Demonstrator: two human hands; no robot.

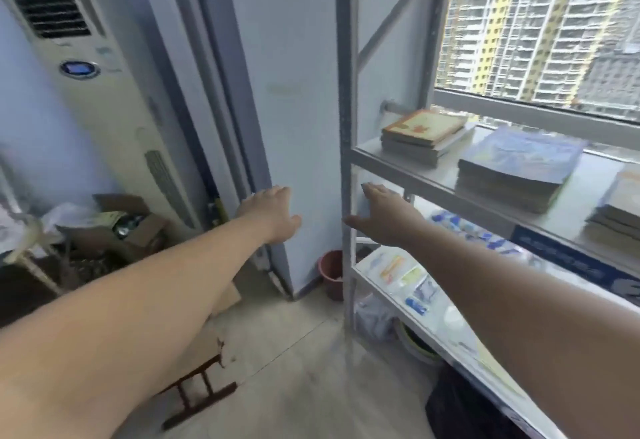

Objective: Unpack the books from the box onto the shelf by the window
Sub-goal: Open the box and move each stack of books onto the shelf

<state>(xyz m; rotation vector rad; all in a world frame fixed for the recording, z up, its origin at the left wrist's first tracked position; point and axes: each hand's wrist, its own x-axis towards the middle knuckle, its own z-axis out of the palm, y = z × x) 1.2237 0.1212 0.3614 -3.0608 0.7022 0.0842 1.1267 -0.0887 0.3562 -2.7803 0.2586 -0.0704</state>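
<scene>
Left hand (273, 213) and right hand (384, 217) are stretched forward, each grip spread flat and empty, likely free to fetch more. Stacked paperback books (519, 165) lie flat on the grey metal shelf (415, 175), above-right of the right grip.

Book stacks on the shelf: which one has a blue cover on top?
The middle stack. The left stack has an orange and cream cover on top; the right stack, cut by the frame edge, shows a pale one.
</scene>
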